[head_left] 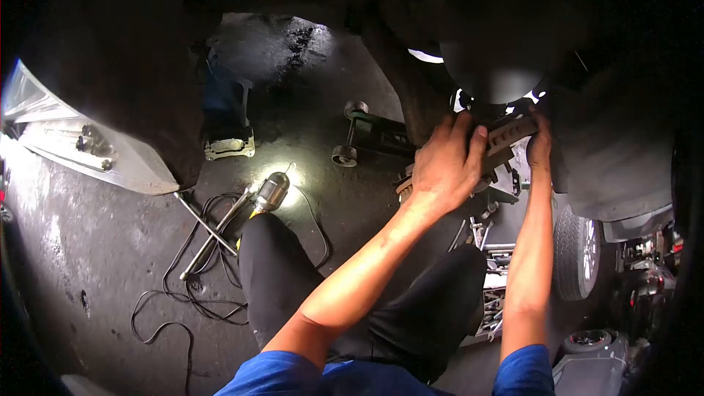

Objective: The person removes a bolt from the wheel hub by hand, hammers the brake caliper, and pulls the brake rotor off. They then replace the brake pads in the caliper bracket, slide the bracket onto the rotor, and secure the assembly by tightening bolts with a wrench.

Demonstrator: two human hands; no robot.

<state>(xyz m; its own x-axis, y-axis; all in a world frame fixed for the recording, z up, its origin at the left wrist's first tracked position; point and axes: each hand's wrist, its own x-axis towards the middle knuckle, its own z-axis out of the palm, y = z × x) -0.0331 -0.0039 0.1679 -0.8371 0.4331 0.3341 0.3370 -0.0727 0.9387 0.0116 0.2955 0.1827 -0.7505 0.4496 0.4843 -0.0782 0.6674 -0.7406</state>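
Note:
A rusty brake disc (513,130), seen nearly edge-on, sits in the dark wheel well in front of me. My left hand (451,161) lies against its near left side, back of the hand up, fingers stretched out and thumb apart. At the right edge of the disc is my right hand (540,145), its fingers curled against the rim and partly lost in shadow. Just above the disc hangs a dark rounded part (495,66), out of focus. What my fingertips touch on the far side is hidden.
A lit work lamp (273,191) and a cross wrench (213,238) lie on the floor among looped black cable (169,293). A floor jack (374,132) stands ahead. To the right are a tray of wrenches (496,279) and a wheel (576,253). A car headlight (88,143) juts in at left.

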